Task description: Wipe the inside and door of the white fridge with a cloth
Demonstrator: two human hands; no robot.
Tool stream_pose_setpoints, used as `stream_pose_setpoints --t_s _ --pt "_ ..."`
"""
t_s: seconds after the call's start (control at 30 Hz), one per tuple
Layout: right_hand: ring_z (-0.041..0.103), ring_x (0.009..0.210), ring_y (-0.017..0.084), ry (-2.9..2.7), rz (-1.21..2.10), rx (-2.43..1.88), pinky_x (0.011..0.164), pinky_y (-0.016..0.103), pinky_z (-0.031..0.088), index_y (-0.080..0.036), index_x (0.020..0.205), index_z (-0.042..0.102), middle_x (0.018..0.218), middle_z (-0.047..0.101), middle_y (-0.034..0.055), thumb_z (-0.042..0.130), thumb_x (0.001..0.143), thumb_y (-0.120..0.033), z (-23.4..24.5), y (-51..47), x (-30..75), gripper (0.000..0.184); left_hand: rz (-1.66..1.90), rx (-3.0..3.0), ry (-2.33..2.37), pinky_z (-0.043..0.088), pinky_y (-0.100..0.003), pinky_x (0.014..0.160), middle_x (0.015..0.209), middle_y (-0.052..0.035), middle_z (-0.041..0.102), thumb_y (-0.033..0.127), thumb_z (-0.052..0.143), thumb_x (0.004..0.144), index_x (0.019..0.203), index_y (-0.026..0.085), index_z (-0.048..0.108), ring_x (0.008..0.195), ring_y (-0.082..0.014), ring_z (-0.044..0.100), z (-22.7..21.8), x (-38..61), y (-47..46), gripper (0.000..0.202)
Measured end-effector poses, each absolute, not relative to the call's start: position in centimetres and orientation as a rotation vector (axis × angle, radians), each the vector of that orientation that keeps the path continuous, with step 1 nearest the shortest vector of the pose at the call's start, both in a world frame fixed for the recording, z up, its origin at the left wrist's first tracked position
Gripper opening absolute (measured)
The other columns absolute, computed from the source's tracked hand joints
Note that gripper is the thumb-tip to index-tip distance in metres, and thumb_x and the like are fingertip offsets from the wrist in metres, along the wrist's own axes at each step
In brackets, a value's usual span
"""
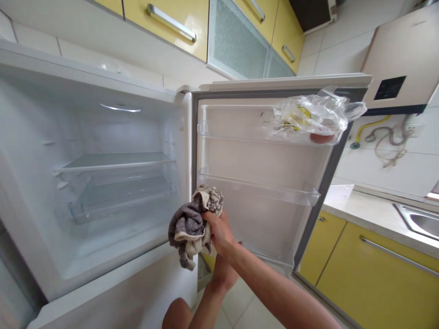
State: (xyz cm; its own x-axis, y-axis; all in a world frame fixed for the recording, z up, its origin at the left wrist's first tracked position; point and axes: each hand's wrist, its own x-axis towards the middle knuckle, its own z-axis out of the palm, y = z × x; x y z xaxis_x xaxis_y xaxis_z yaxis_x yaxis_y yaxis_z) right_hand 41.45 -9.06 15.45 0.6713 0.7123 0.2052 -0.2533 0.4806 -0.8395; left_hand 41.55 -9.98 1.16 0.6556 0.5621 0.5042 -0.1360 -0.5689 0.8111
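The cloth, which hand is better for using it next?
Probably the right hand: it grips the cloth in front of the open fridge. The left hand is lower in view, partly hidden behind the right wrist.

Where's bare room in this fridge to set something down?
Bare: upper shelf, between the side walls; middle door rack, below the top rack. Crowded: the top rack's outer end, by a plastic bag; the hinge side, by the cloth in the right hand.

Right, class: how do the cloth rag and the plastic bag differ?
The cloth rag is opaque, grey-brown and cream; the plastic bag is see-through and shiny. The cloth rag is gripped in the right hand; the plastic bag sits at the upper door bin. Both are crumpled.
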Motion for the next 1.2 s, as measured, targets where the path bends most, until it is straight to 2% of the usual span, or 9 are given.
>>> stream_pose_setpoints --t_s 0.17,0.33,0.47,0.6,0.7,0.8,0.93,1.03,1.2 --pt "0.068 0.097 0.023 -0.704 0.408 -0.989 0.093 0.034 0.056 -0.021 0.093 0.068 0.098 0.074 0.0031 0.071 0.068 -0.031 16.7 -11.0 41.2 0.027 1.191 2.380 0.348 0.061 -0.050 0.099 0.111 -0.0147 0.080 0.013 0.045 0.089 0.113 0.017 0.077 0.109 -0.0312 0.076 1.2 37.9 -11.6 0.040" --pt "0.068 0.103 0.025 -0.864 0.239 -1.005 0.100 0.037 0.054 -0.019 0.109 0.068 0.112 0.075 0.0068 0.071 0.073 -0.031 16.9 -11.8 40.4 0.038 1.586 2.214 0.416 0.065 -0.027 0.076 0.092 -0.0037 0.082 0.012 0.058 0.091 0.108 0.029 0.079 0.081 -0.0200 0.079 2.1 31.3 -15.0 0.032" --pt "0.068 0.100 0.023 -0.956 0.146 -0.985 0.095 0.034 0.056 -0.018 0.115 0.066 0.110 0.074 0.0064 0.069 0.078 -0.025 17.1 -12.2 39.3 0.037 1.797 1.850 0.588 0.062 -0.042 0.097 0.122 -0.0064 0.077 0.020 0.067 0.090 0.134 0.041 0.069 0.109 -0.0276 0.075 7.3 27.0 -15.6 0.049" --pt "0.067 0.103 0.023 -1.135 0.147 -0.973 0.095 0.033 0.056 -0.020 0.122 0.063 0.116 0.072 0.0059 0.069 0.079 -0.021 17.8 -13.3 38.3 0.044 1.627 1.606 0.682 0.042 -0.049 0.123 0.156 -0.0089 0.054 0.038 0.083 0.078 0.151 0.035 0.053 0.145 -0.0330 0.051 12.2 26.8 -13.5 0.079" --pt "0.063 0.123 0.027 -1.410 0.114 -0.953 0.110 0.040 0.050 -0.021 0.137 0.057 0.136 0.065 0.0100 0.069 0.078 -0.020 18.3 -14.2 38.2 0.060 1.466 1.417 0.637 0.040 -0.046 0.124 0.151 -0.0112 0.059 0.047 0.085 0.076 0.149 0.029 0.055 0.146 -0.0324 0.051 13.9 27.9 -11.8 0.082" --pt "0.038 0.151 0.030 -1.759 0.069 -0.966 0.126 0.048 0.032 -0.020 0.154 0.045 0.160 0.045 0.0152 0.067 0.080 -0.019 18.7 -14.7 38.7 0.077 1.434 1.242 0.603 0.046 -0.042 0.120 0.143 -0.0109 0.065 0.053 0.086 0.073 0.144 0.025 0.060 0.145 -0.0326 0.052 14.6 28.6 -10.7 0.080" --pt "0.013 0.161 0.028 -2.006 0.241 -0.997 0.131 0.048 0.016 -0.016 0.167 0.022 0.173 0.020 0.0152 0.069 0.081 -0.021 19.4 -15.1 40.1 0.098 1.402 1.075 0.564 0.055 -0.041 0.111 0.143 -0.0101 0.066 0.049 0.093 0.065 0.145 0.026 0.059 0.141 -0.0330 0.056 15.4 28.8 -10.0 0.090" --pt "0.012 0.161 0.025 -2.016 0.406 -0.973 0.131 0.043 0.012 -0.022 0.169 0.016 0.174 0.016 0.0084 0.065 0.079 -0.015 20.3 -15.6 41.3 0.103 1.410 0.954 0.558 0.057 -0.043 0.109 0.135 -0.0095 0.072 0.043 0.095 0.060 0.136 0.025 0.066 0.135 -0.0331 0.062 16.5 29.2 -9.8 0.084" --pt "0.022 0.159 0.023 -1.981 0.457 -0.920 0.129 0.044 0.023 -0.029 0.168 0.021 0.171 0.025 0.0043 0.056 0.076 -0.003 22.4 -17.6 42.9 0.102 1.486 0.801 0.533 0.059 -0.049 0.104 0.109 -0.0078 0.079 0.036 0.092 0.057 0.110 0.019 0.074 0.113 -0.0322 0.073 18.9 30.8 -9.6 0.058"
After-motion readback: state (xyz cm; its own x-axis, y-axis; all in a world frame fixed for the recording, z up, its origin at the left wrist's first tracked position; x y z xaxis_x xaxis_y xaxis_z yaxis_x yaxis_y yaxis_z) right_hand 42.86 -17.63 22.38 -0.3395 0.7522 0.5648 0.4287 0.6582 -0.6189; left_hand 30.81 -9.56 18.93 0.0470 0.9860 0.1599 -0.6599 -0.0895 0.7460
